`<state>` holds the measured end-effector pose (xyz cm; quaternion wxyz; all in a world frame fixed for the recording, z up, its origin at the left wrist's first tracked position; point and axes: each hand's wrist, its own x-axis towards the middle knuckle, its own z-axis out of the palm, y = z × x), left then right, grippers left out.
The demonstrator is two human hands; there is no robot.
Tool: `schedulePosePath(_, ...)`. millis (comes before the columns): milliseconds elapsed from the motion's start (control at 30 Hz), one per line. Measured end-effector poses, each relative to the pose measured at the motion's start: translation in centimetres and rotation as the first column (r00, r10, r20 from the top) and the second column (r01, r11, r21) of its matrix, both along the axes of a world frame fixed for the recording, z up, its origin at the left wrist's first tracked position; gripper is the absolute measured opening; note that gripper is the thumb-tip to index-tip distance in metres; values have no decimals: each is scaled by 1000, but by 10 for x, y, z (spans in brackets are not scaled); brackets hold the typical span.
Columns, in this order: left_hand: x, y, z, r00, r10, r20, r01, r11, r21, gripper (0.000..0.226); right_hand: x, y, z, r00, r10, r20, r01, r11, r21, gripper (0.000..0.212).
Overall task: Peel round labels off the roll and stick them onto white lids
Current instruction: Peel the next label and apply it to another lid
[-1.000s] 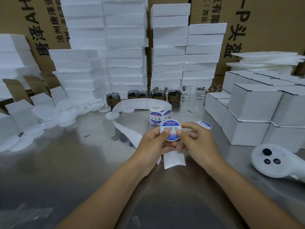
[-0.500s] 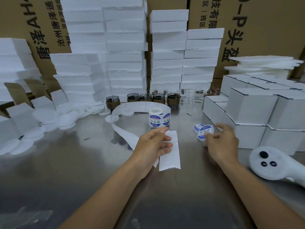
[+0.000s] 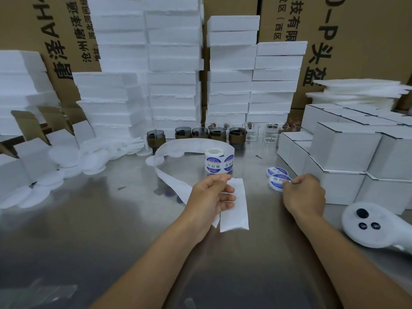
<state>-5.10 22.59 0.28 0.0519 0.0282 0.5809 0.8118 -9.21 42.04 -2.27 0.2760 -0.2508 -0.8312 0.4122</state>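
The left hand (image 3: 211,197) hangs over the middle of the steel desk (image 3: 100,230), its fingers curled round the white backing strip (image 3: 235,210), with the thumb laid across the strip's upper end. The strip's free end droops toward the person, while the rest runs back and left in a wide loop to the label roll (image 3: 217,161), which stands upright on the desk just behind that hand, blue round labels showing on its side. The right hand (image 3: 303,192) sits to the right, fingers bent, thumb and forefinger tips pinching the right edge of a labelled lid (image 3: 276,183) that rests on the desk. A second labelled lid (image 3: 274,171) lies touching it, just behind. A heap of plain white lids (image 3: 66,159) spreads along the left side of the desk, well apart from both hands. White boxes (image 3: 343,152) are stacked at the right, close beside the right hand, and a white device with dark buttons (image 3: 374,228) lies in front of them. Along the back stand dark cups (image 3: 200,133), clear glasses (image 3: 270,133), foam slab stacks (image 3: 174,63) and printed cartons (image 3: 356,41).
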Motion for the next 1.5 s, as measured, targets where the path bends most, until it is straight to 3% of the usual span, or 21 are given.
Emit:
schedulePosePath(167, 1, -1, 3, 1000, 15, 13, -15, 1000, 18, 18, 7, -5, 5, 996, 36, -81, -34, 999, 24, 13)
schedulePosePath(267, 2, -4, 5, 999, 43, 24, -44, 998, 49, 15, 25, -18, 11, 946, 252, -203, -240, 968, 78, 9)
schedulePosePath(467, 1, -15, 9, 990, 138, 18, -140, 979, 149, 14, 56, -66, 23, 789, 586, -184, -512, 793, 329, 11)
schedulePosePath(567, -2, -29, 13, 981, 193, 37, -196, 961, 197, 15, 59, -70, 20, 780, 619, -96, -520, 725, 451, 13)
schedulePosePath(633, -7, -45, 15, 972, 230, 38, -233, 951, 204, 16, 60, -67, 19, 787, 609, -101, -505, 729, 462, 15)
schedulePosePath(767, -35, -100, 18, 900, 436, 0, -435, 899, 51, 18, 57, -71, 18, 808, 576, -123, -444, 733, 516, 15)
schedulePosePath(867, -64, -152, 14, 788, 609, -90, -614, 765, -196, 16, 51, -76, 16, 799, 588, -127, -435, 709, 555, 16)
schedulePosePath(967, -86, -204, 1, 671, 669, -320, -716, 472, -514, 15, 41, -77, 12, 782, 616, -93, -447, 659, 604, 19)
schedulePosePath(1067, -102, -244, -10, 652, 602, -461, -688, 213, -694, 22, 35, -76, 8, 777, 623, -91, -428, 629, 650, 23)
schedulePosePath(1167, -115, -267, -17, 689, 554, -468, -578, 30, -815, 30, 31, -76, 7, 779, 618, -111, -414, 638, 649, 23)
schedulePosePath(1367, -125, -281, -23, 748, 489, -449, -424, -169, -890, 28, 30, -75, 8, 777, 623, -93, -439, 642, 629, 19)
schedulePosePath(1500, -123, -278, -21, 746, 481, -460, -449, -145, -881, 29, 29, -75, 7, 777, 622, -98, -443, 650, 617, 17)
